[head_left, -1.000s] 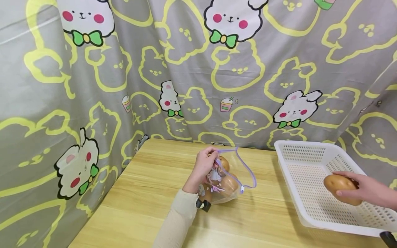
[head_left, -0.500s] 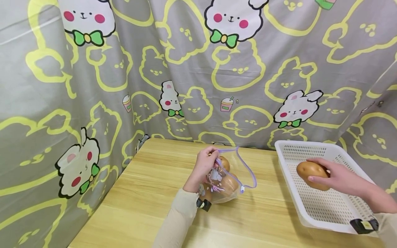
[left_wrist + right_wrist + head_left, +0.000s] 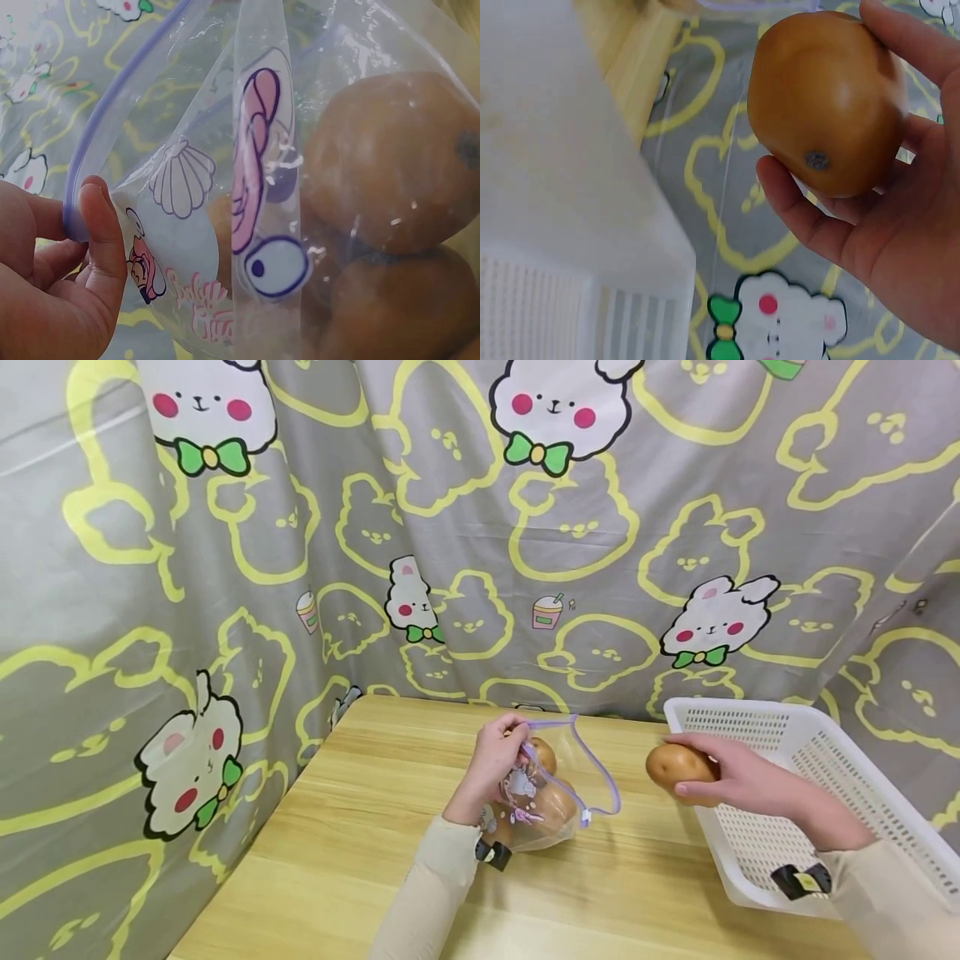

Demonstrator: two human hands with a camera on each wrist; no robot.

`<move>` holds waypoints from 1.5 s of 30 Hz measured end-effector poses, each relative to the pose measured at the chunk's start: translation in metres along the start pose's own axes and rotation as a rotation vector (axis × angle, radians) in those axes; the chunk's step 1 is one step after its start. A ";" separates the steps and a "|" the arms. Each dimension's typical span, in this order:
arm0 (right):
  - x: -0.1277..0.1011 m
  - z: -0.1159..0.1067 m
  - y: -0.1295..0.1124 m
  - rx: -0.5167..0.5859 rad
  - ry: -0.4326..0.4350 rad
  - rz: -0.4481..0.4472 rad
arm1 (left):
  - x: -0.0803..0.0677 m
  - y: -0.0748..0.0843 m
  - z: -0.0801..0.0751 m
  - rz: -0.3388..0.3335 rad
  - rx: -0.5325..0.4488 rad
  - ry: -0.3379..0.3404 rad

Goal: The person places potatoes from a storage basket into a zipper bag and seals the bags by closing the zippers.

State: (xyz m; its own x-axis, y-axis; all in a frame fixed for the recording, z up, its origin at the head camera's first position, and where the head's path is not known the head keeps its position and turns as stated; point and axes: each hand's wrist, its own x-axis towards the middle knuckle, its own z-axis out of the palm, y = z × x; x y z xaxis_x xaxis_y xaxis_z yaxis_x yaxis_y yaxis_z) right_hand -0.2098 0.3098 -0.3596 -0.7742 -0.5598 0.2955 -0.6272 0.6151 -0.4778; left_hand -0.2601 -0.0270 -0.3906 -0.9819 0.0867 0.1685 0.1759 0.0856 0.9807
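Observation:
My left hand (image 3: 498, 752) pinches the purple-edged mouth of a clear zip bag (image 3: 558, 839) printed with cartoon figures. The bag's opening faces right, and several brown potatoes (image 3: 394, 161) show through its plastic. In the left wrist view, thumb and fingers (image 3: 101, 225) pinch the purple rim. My right hand (image 3: 738, 777) grips another brown potato (image 3: 678, 767) above the basket's left rim, a short way right of the bag. The right wrist view shows this potato (image 3: 825, 97) between thumb and fingers, with a dark grey spot on its end.
A white perforated plastic basket (image 3: 697, 827) stands at the right of the wooden table (image 3: 337, 860), under my right forearm. Behind the table and along the left hangs a grey curtain (image 3: 465, 543) with rabbit prints. Both wrists wear black camera mounts.
My right hand has carried the potato leftward from over the middle of the basket to its left rim, nearer the bag. The left hand and the bag stay in place.

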 end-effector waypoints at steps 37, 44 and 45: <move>0.079 0.077 -0.040 0.069 -0.117 -0.084 | 0.002 0.003 0.001 0.017 0.022 0.011; 0.083 0.084 -0.041 0.066 -0.154 -0.057 | 0.002 0.004 0.001 0.016 0.020 0.013; 0.084 0.085 -0.041 0.065 -0.158 -0.053 | 0.002 0.004 0.001 0.017 0.021 0.014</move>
State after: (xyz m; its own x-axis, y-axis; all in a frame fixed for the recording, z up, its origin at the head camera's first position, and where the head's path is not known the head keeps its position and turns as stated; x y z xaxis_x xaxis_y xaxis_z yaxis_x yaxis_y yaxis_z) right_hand -0.2418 0.1902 -0.3853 -0.7139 -0.6737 0.1907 -0.6560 0.5484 -0.5186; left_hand -0.2617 -0.0253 -0.3868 -0.9797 0.0742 0.1864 0.1936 0.1052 0.9754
